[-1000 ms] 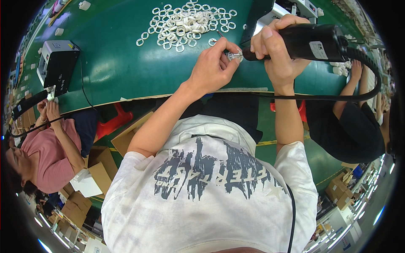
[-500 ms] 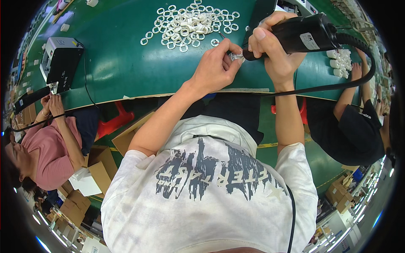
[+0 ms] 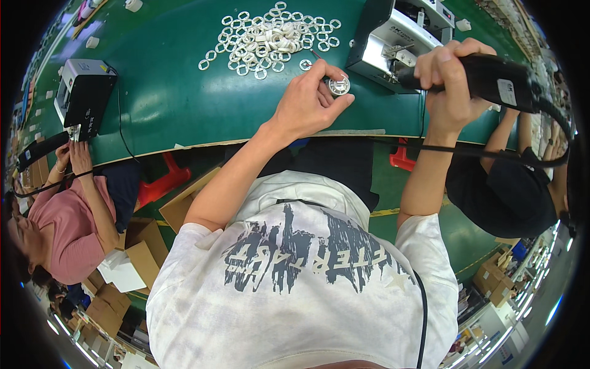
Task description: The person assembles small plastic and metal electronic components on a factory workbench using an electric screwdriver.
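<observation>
My left hand (image 3: 310, 101) is closed, pinching a small round white part (image 3: 338, 86) with slots in its face between thumb and fingers above the bench. My right hand (image 3: 452, 92) wraps round a black electric screwdriver (image 3: 495, 80) with a thick cord. Its dark nose end points left, at the front of a silver and black screw feeder (image 3: 384, 37); whether the bit touches it I cannot tell. Just beyond my left fingertips lies a single white ring (image 3: 305, 64), with a thin dark piece (image 3: 315, 54) beside it that I cannot make out.
A heap of white rings (image 3: 270, 40) covers part of the green bench (image 3: 178, 80). On the left a co-worker in a pink shirt (image 3: 74, 227) works at another feeder (image 3: 86, 92). Another person in black (image 3: 504, 190) sits at the right. A black cord (image 3: 424, 147) crosses my right forearm.
My right hand has carried the screwdriver right, away from the round part to the feeder. My left hand has stayed near its place, and the part's face now shows.
</observation>
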`<act>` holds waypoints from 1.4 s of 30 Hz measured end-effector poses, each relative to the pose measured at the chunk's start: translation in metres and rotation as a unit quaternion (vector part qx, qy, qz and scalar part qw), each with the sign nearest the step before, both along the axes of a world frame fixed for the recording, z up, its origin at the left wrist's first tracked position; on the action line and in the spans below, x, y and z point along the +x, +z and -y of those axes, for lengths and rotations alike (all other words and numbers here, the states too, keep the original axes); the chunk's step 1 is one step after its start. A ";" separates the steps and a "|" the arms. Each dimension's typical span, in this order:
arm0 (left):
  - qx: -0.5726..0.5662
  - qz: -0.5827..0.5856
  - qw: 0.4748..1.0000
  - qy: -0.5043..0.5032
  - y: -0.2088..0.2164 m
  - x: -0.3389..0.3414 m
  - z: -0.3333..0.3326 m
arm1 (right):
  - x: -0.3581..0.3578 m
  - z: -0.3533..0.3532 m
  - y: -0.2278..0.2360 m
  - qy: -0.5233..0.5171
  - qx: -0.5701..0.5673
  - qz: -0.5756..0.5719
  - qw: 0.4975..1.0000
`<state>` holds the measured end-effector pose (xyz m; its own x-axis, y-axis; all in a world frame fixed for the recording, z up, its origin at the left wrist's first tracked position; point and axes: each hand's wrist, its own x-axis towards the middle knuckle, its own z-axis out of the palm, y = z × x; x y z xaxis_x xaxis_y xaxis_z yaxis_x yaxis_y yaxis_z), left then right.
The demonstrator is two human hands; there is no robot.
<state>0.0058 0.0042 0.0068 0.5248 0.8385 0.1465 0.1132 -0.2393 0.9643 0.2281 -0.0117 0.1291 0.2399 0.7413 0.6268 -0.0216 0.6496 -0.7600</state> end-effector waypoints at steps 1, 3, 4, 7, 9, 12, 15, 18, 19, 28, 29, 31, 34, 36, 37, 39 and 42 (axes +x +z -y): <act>0.001 -0.004 1.000 0.003 -0.001 0.002 -0.001 | -0.010 0.006 0.001 0.011 -0.021 -0.014 1.000; 0.002 -0.009 1.000 0.008 -0.001 0.004 -0.002 | -0.030 0.009 -0.005 0.040 -0.036 -0.043 0.998; 0.001 -0.011 1.000 0.007 -0.001 0.005 -0.002 | -0.038 0.010 -0.010 0.056 -0.032 -0.077 0.995; 0.002 0.004 1.000 0.012 -0.001 0.008 -0.002 | -0.049 0.004 -0.022 0.072 -0.031 -0.066 0.995; 0.004 0.020 1.000 0.018 -0.001 0.009 -0.002 | -0.052 0.000 -0.026 0.086 -0.022 -0.054 0.995; 0.008 0.012 1.000 0.024 -0.002 0.007 -0.001 | -0.051 0.001 -0.026 0.080 -0.061 0.021 0.995; 0.007 0.014 1.000 0.022 -0.002 0.008 -0.001 | -0.052 -0.004 -0.034 0.092 -0.032 -0.061 0.993; 0.008 0.017 1.000 0.021 -0.002 0.008 -0.001 | -0.050 -0.003 -0.038 0.138 -0.021 -0.081 0.987; 0.003 0.015 1.000 0.021 -0.002 0.008 -0.002 | -0.050 -0.003 -0.040 0.139 -0.021 -0.082 0.987; -0.009 -0.017 1.000 0.019 0.001 0.006 -0.002 | -0.050 -0.003 -0.047 0.073 -0.060 0.008 0.996; -0.012 -0.009 1.000 0.019 0.000 0.006 -0.002 | -0.050 -0.001 -0.042 0.072 -0.058 0.009 0.996; -0.007 -0.015 1.000 0.017 -0.003 0.004 -0.004 | -0.051 0.004 -0.028 0.119 -0.087 -0.070 0.987; 0.002 -0.017 1.000 0.010 -0.003 0.003 -0.005 | -0.026 0.013 -0.007 0.106 0.033 -0.100 0.989; 0.003 -0.013 1.000 -0.001 -0.001 0.004 -0.001 | -0.004 0.018 0.009 -0.017 0.054 -0.012 0.998; 0.003 -0.008 1.000 -0.004 0.000 0.002 -0.002 | 0.001 0.014 0.009 -0.057 0.058 -0.019 0.997; 0.004 -0.004 1.000 -0.009 0.000 0.002 -0.004 | 0.004 0.008 0.006 -0.060 0.063 -0.012 0.996; -0.040 0.001 0.999 -0.005 -0.004 0.003 -0.005 | 0.004 0.003 0.001 -0.062 0.063 -0.015 0.996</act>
<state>0.0090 0.0091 0.0027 0.5323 0.8427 0.0802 0.1099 -0.1628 0.9805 0.2319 -0.0150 0.1301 0.3452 0.6211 0.7037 0.0436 0.7383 -0.6730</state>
